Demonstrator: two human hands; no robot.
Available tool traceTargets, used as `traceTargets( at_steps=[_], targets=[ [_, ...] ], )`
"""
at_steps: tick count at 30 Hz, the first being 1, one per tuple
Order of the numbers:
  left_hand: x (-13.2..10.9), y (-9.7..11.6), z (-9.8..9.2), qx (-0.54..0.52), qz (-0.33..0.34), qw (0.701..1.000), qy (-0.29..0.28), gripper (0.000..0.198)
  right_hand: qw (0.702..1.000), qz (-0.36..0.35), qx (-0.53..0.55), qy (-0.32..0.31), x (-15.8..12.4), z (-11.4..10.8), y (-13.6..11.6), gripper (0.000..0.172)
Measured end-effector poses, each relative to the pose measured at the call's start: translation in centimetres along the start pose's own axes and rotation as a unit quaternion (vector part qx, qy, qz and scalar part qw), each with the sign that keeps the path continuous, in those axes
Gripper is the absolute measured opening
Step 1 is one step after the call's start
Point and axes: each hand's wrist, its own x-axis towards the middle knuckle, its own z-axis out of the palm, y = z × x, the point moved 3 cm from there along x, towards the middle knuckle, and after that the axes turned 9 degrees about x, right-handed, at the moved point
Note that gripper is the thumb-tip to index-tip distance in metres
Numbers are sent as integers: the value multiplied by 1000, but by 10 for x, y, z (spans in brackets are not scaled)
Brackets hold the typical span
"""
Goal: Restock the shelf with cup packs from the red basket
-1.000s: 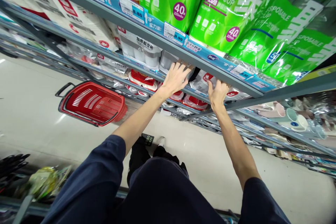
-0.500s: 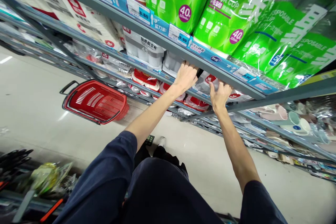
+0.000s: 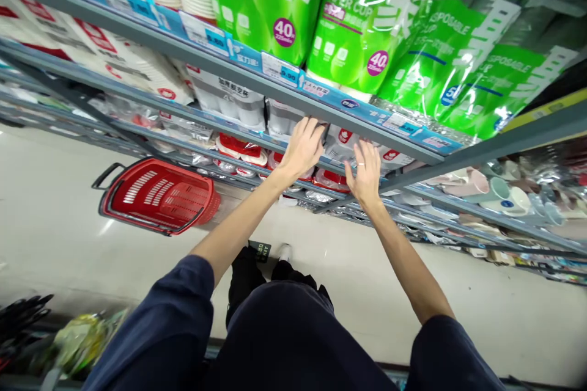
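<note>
Wrapped packs (image 3: 337, 144) sit beside the right hand (image 3: 365, 172)

And there it is at two o'clock — a clear-wrapped pack (image 3: 338, 145), red logo showing, partly hidden on its shelf (image 3: 250, 131); a silvery-white pack (image 3: 279, 117) sits beyond, towards ten o'clock — its wrapper glossy.

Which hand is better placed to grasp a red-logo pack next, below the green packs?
Probably the right hand: it overlaps the red-logo packs in view, while the left hand sits left of them.
</note>
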Motion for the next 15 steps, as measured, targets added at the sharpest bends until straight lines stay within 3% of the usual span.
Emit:
traceTargets(
  at_steps=[2,6,12,15],
  targets=[
    [-14,0,1,-15,4,1000,23,43,998,-9,20,53,-20,-9,5,50],
    [-35,3,9,-55,-5,996,65,38,987,45,19,154,-54,-23,38,48],
    [-43,41,52,-146,-57,986,53,41,974,128,8,185,-70,-24,69,55],
    [-67,55,68,-159,-107,980,61,38,971,133,39,196,-71,-26,66,52]
  ],
)
